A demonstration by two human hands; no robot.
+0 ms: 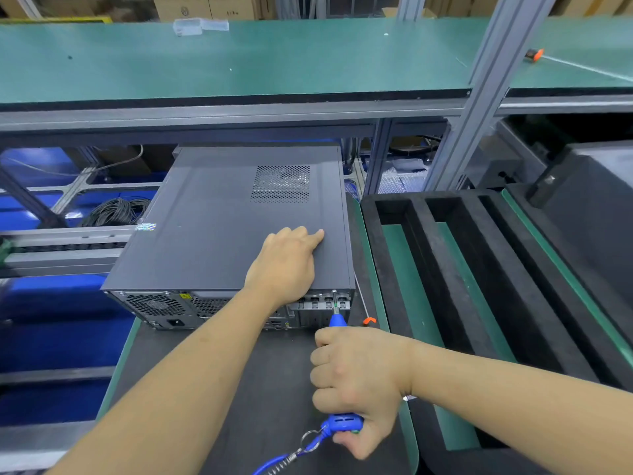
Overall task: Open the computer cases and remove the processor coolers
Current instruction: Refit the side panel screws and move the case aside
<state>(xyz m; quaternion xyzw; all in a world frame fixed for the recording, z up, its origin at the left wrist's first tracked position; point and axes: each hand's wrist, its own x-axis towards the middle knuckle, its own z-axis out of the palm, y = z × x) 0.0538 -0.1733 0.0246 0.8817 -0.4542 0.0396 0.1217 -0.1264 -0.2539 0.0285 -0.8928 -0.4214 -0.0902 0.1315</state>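
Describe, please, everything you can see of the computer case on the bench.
The computer case is a dark grey metal tower lying on its side on a dark mat, rear panel toward the camera. Its side panel, still on, has a perforated vent patch and a shiny sticker at its left edge. The rear shows a fan grille, power socket and slot covers. The left hand rests on the panel; the right hand holds a blue screwdriver at the rear's upper right corner.
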